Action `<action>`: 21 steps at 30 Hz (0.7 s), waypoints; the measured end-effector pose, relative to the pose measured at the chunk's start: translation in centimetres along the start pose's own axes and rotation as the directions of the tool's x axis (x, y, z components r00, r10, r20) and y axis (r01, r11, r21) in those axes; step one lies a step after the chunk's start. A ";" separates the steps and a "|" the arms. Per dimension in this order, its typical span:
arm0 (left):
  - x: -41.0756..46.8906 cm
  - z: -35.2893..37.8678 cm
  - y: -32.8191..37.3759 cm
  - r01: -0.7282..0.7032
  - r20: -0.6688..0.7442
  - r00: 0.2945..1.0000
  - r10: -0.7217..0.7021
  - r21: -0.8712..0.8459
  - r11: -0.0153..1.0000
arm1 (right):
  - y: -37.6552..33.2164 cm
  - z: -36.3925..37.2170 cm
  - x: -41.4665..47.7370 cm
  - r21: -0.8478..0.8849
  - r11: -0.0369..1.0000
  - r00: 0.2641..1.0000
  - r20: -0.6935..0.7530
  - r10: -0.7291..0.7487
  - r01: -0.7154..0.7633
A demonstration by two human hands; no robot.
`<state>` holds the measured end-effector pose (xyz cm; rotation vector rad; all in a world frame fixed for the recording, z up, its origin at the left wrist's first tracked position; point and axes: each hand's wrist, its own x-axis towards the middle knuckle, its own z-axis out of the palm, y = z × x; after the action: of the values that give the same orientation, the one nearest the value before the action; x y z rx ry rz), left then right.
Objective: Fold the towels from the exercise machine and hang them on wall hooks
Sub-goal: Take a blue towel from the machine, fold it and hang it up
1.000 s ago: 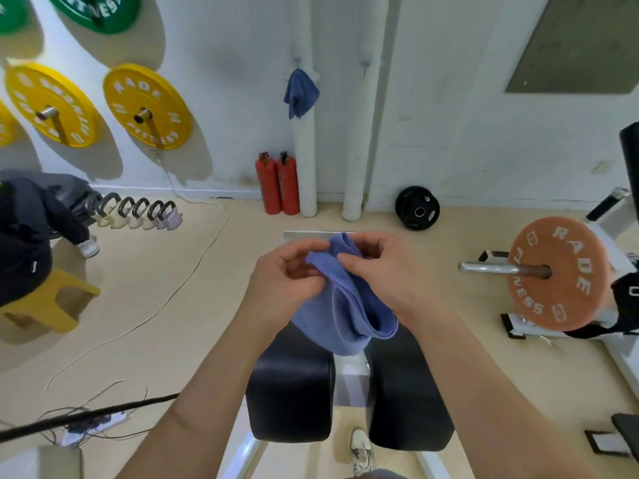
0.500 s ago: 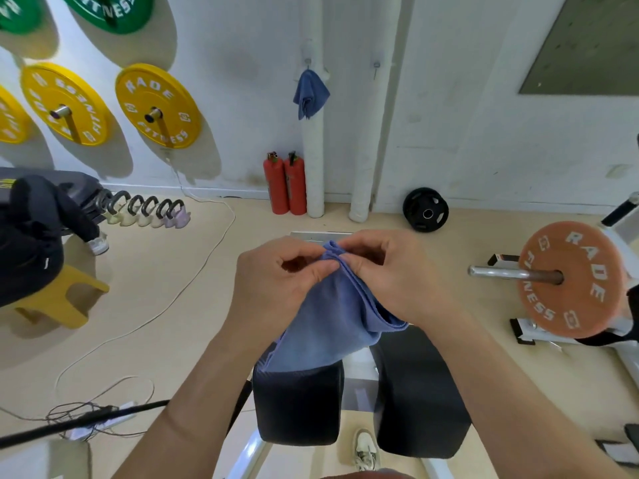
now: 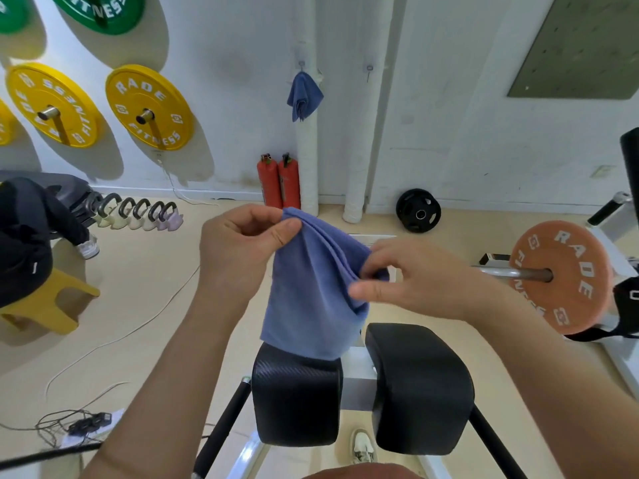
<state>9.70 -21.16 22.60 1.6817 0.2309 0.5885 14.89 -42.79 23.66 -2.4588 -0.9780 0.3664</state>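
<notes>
left hand (image 3: pixel 238 250): thumb and forefinger pinched on the top corner of the blue towel (image 3: pixel 311 299), other fingers curled in.
right hand (image 3: pixel 411 274): pinching the towel's right edge lower down, fingertips buried in the folds; little finger sticks out toward the left hand.
blue towel: held in the air between both hands, top edge slopes down from left hand to right hand. Body hangs below the hands in loose folds; bottom hem overlaps the left black pad (image 3: pixel 297 399) in this view, contact cannot be told.
right black pad (image 3: pixel 420 385): under the right forearm, apart from the towel.
hung towel (image 3: pixel 304 95): second blue towel already on a wall hook (image 3: pixel 302 65), far beyond the left hand, up the white pipe.
empty hook (image 3: pixel 369 69): on the next pipe, far beyond the right hand.
fire extinguishers (image 3: pixel 278 181): two red ones on the floor at the wall, just past the left hand's fingers in this view.
</notes>
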 end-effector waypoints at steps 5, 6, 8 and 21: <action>0.8 -1.2 -0.6 0.009 -0.052 0.999 -0.004 0.102 0.995 | 0.4 -0.7 -0.3 -0.028 0.999 0.993 -0.113 0.021 -0.025; 0.9 -1.5 -0.9 0.021 -0.060 0.998 -0.015 0.098 0.995 | 0.3 -1.0 -0.1 0.003 1.000 0.988 -0.155 0.019 -0.019; 0.9 -2.0 -1.2 0.054 -0.038 0.998 -0.052 0.051 0.997 | -0.2 -1.6 0.3 0.081 0.997 0.977 -0.211 0.022 -0.005; 3.7 -0.6 -4.0 0.089 0.007 0.996 -0.091 0.109 0.990 | 1.4 -0.7 4.0 0.430 0.896 0.939 -0.246 0.239 -0.115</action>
<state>13.19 -18.13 19.71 1.7697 0.3337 0.5059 18.81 -41.16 23.22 -2.1372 -0.4890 0.2272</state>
